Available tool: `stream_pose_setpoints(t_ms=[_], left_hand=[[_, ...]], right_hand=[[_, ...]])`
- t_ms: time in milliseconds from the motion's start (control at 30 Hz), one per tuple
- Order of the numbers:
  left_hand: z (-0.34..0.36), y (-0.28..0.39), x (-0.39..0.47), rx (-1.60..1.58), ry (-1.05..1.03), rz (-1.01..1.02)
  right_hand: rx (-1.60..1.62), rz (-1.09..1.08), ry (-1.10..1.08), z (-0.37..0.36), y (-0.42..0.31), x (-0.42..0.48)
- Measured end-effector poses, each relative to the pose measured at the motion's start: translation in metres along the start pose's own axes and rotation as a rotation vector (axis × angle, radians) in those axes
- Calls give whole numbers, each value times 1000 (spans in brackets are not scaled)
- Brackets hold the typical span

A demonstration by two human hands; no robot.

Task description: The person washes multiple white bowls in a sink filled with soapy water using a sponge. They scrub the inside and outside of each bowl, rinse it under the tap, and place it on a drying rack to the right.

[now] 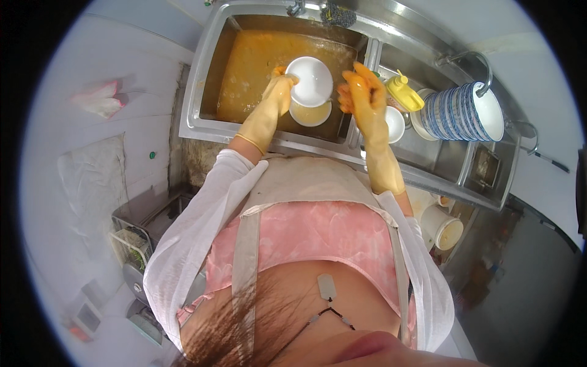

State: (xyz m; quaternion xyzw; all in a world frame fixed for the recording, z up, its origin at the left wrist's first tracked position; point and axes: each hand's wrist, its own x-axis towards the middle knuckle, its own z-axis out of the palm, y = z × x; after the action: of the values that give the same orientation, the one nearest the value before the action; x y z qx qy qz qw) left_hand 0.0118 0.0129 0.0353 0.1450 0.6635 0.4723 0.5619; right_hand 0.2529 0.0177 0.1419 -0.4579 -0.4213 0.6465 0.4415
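Observation:
My left hand point(279, 91), in a yellow rubber glove, grips the rim of a white bowl point(312, 82) over the left sink basin point(213, 78). Cloudy orange-brown water point(252, 59) covers much of that basin. Just below the held bowl, a second white bowl point(311, 114) with murky liquid inside shows in part. My right hand point(364, 94), gloved as well and wet with an orange tint, is raised near the divider between basins. Its fingers are bent and apart from the bowl, and I see nothing held in them.
Right of my right hand are a yellow pump bottle point(404, 94) and a small white bowl point(394, 125). A long stack of blue-patterned bowls point(454, 112) lies sideways under a curved faucet point(486, 64). A scrubbing pad point(338, 16) rests on the back rim. White buckets point(447, 229) stand below, right.

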Motion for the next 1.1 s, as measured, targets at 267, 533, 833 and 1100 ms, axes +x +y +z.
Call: stream_pose_setpoints(t_ms=[267,533,833,1100], left_hand=[[21,26,-43,-674,-532,-67],[35,75,-104,-526,-456,90],[43,98,-107,-354,-52,318],[41,94,-105,-247,-147,259]], right_hand=[[-1087,-258,-517,34,22,56],[-995,-356,-475,61,-14,63],[-1215,-87,-546,70,-24,56],[-870,-162,-525,83,-54,18]])
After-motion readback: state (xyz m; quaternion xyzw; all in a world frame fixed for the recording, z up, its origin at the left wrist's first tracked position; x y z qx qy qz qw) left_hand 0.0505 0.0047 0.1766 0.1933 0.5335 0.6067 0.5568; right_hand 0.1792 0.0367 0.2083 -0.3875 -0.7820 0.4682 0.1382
